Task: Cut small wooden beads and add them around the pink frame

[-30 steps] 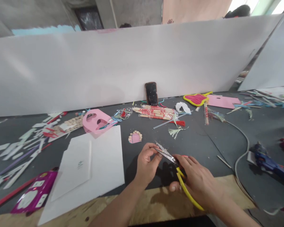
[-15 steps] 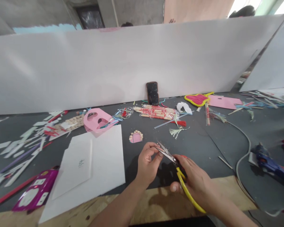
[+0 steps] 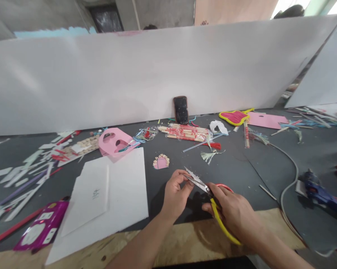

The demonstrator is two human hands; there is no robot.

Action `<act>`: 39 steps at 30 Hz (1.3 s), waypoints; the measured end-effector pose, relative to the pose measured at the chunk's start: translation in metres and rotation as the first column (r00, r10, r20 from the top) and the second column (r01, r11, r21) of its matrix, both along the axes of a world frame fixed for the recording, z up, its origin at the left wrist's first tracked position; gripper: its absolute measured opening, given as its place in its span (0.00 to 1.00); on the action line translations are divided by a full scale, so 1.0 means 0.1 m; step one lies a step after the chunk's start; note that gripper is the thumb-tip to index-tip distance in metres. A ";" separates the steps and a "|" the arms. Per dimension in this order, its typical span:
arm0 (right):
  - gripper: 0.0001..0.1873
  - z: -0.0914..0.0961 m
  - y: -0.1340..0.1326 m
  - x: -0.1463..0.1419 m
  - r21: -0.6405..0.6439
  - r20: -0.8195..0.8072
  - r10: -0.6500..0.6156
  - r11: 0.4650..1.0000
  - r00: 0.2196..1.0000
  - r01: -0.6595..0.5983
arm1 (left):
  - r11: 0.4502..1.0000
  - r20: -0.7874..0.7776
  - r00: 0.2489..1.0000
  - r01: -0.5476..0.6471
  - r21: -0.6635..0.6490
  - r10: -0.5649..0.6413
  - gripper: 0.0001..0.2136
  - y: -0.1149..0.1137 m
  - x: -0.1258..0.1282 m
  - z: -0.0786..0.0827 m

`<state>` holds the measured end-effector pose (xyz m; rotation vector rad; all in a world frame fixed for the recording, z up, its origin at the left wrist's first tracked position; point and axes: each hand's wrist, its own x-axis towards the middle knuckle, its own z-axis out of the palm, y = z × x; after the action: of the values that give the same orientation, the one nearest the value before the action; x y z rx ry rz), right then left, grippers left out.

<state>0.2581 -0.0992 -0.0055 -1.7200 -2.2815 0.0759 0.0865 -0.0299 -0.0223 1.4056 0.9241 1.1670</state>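
Note:
My right hand [image 3: 232, 207] grips a pair of scissors [image 3: 220, 220] with a yellow handle and a red one, their blades parted and pointing up and left. At the blades, my left hand [image 3: 176, 194] pinches with thumb and forefinger; whatever lies between its fingertips is too small to make out. Tiny pale bits lie near the blade tips. Just beyond my left hand a small pink piece [image 3: 161, 162] edged with cream-coloured bits rests on the dark table.
White foam sheets [image 3: 129, 186] and a purple packet [image 3: 42, 226] lie left. A phone [image 3: 181, 110] leans on the white partition [image 3: 146, 74], behind wrapped sticks [image 3: 185, 132]. A pink cutout [image 3: 116, 144] sits back left. Right, a blue glue gun [image 3: 322, 194] and its cable [image 3: 294, 164].
The scissor handles have shifted slightly, with the red loop now showing and the right thumb drawn in closer. My left hand has hardly moved.

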 end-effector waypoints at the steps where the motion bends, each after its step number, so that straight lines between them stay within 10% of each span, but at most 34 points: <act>1: 0.17 0.01 0.00 -0.01 -0.003 0.000 0.007 1.000 1.000 -0.007 | 1.000 0.005 1.000 0.001 -0.001 -0.001 0.09 0.00 0.00 0.00; 12: 0.09 0.00 0.07 -0.09 -0.066 -0.032 -0.005 0.998 0.999 0.003 | 0.998 0.001 0.999 -0.043 -0.041 0.043 0.07 0.02 -0.02 0.01; 20: 0.26 0.08 0.07 -0.02 -0.139 -0.099 0.034 0.989 0.995 -0.047 | 0.996 -0.029 0.996 -0.077 0.051 0.079 0.06 0.01 -0.03 0.02; 39: 0.27 0.09 0.03 -0.14 -0.169 -0.247 -0.040 0.986 0.968 -0.002 | 0.998 0.135 0.991 0.004 -0.069 0.006 0.08 0.05 -0.03 0.02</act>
<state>0.2438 -0.0964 0.0038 -1.7020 -2.1243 0.4670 0.0830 -0.0253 -0.0206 1.2544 0.8613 1.2045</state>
